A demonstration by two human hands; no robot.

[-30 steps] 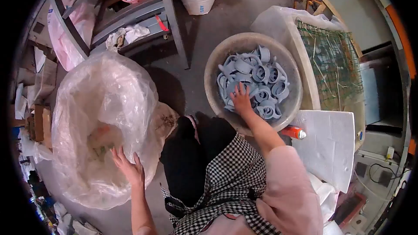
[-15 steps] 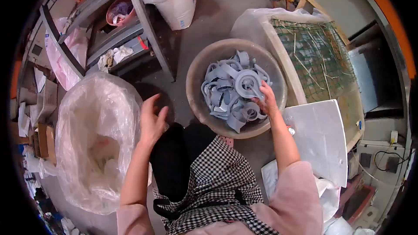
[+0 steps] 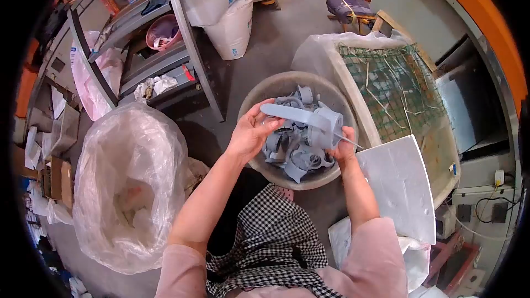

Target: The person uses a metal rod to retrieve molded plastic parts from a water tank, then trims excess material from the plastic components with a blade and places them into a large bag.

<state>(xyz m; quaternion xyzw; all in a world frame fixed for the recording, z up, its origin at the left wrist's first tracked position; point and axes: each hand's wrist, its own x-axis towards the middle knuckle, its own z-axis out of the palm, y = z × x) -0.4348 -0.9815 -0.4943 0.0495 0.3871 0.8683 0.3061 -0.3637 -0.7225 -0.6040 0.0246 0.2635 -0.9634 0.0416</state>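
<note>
The left hand point(image 3: 247, 134) and the right hand point(image 3: 345, 146) together hold one grey part point(image 3: 326, 124) over the basin point(image 3: 298, 79), clear of its rim and above the parts heaped inside. The left grip is pinched on the part's long flat tongue point(image 3: 284, 112), thumb below and fingers above, near the rounded tip, which points to the basin's left edge. The right grip is closed on the part's other end, at the lower side of its round cup; some of those fingers are hidden behind it. A thin stem point(image 3: 351, 142) juts out past the right hand, over the basin's right edge. Beneath, the pile point(image 3: 298, 160) of similar grey parts lies jumbled, some with rings facing up, most thickly toward the basin's near edge. The basin stands on the floor point(image 3: 276, 38). Left of it, a clear bag point(image 3: 99, 187) stands open, its wide mouth facing up. Just beyond the basin's right edge is a tub point(image 3: 356, 96) with a green net point(image 3: 392, 88) across its top; a white board point(image 3: 400, 179) leans near the tub's near corner. Past the basin's far edge, a rack point(image 3: 196, 49) and a white sack point(image 3: 232, 33) stand on the floor.
</note>
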